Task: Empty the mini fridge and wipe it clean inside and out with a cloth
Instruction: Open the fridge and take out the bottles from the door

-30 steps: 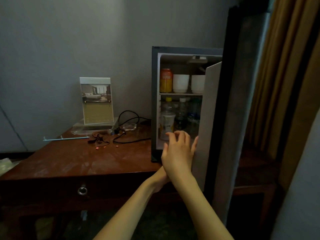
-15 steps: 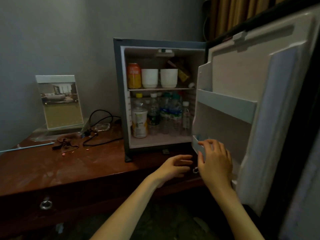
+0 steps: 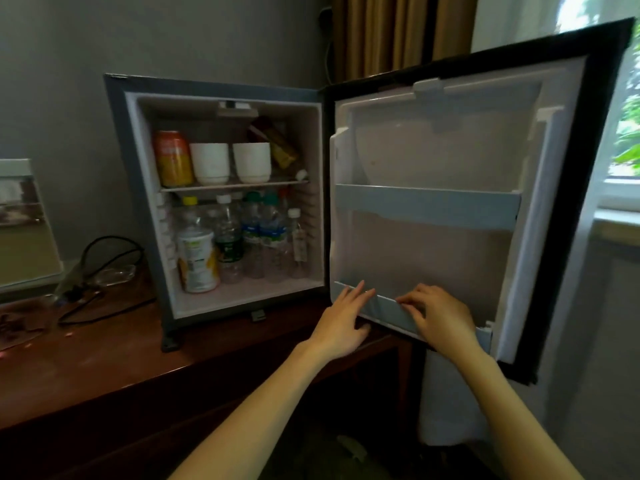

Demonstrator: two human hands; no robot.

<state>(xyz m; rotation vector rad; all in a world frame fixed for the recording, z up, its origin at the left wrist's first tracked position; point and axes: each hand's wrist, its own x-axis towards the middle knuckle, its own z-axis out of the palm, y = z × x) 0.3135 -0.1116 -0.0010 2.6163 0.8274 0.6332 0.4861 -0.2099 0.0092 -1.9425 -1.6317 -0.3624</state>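
Note:
The mini fridge (image 3: 138,188) stands on a wooden desk (image 3: 104,358) with its door (image 3: 450,237) swung wide open to the right. Its upper shelf holds an orange can (image 3: 172,158), two white cups (image 3: 209,162) and a yellow packet (image 3: 282,147). Below stand several water bottles (image 3: 266,240) and a white and yellow bottle (image 3: 197,261). My left hand (image 3: 343,320) lies with straight fingers on the left end of the door's bottom rail (image 3: 388,311). My right hand (image 3: 440,315) rests on that rail with fingers curled over its top edge. No cloth is in view.
Black cables (image 3: 100,271) and a framed card stand (image 3: 24,230) sit on the desk left of the fridge. Brown curtains (image 3: 391,32) hang behind, and a window (image 3: 620,109) is at the far right. A white cloth-like shape (image 3: 446,403) hangs below the door.
The door has swung from nearly closed to fully open. Both hands moved right with it and now lie on the door's bottom rail; my view shifted rightward.

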